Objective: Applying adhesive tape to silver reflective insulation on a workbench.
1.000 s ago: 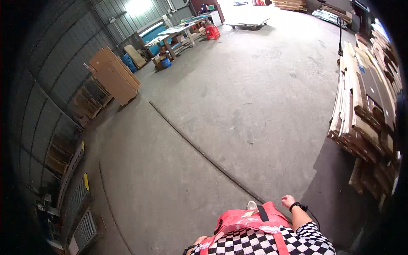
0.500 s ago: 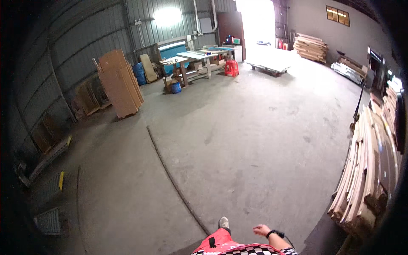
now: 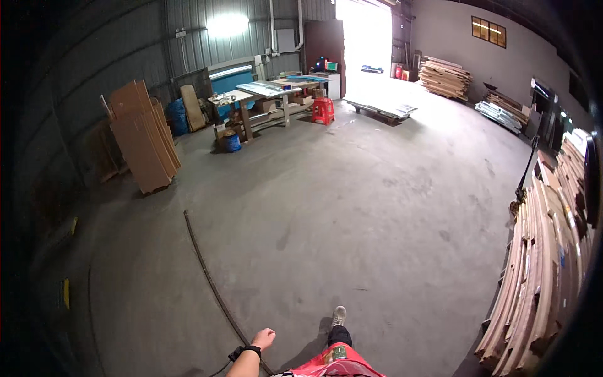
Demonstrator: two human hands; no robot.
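Observation:
My left hand (image 3: 264, 339) hangs low in front of me, left of my body, above the concrete floor. Its fingers look loosely curled, and nothing shows in them. Around that wrist is a black band (image 3: 244, 352) with a thin dark cable trailing from it. A long dark strip (image 3: 210, 283) lies on the floor nearest this hand and runs away ahead. My right hand is out of the picture. One light shoe (image 3: 339, 315) steps forward below a red apron (image 3: 342, 361).
Stacked wooden boards (image 3: 524, 276) line the right side. Leaning brown panels (image 3: 141, 138) stand at left. Ahead are a workbench (image 3: 282, 94), a red stool (image 3: 323, 111), a blue bucket (image 3: 232, 142) and a low flat cart (image 3: 380, 112). Beyond them is a bright doorway (image 3: 370, 38).
I have moved forward, and the view has turned slightly right. My right hand has swung out of view, while my left hand has come into it. The panels and workbench sit farther left.

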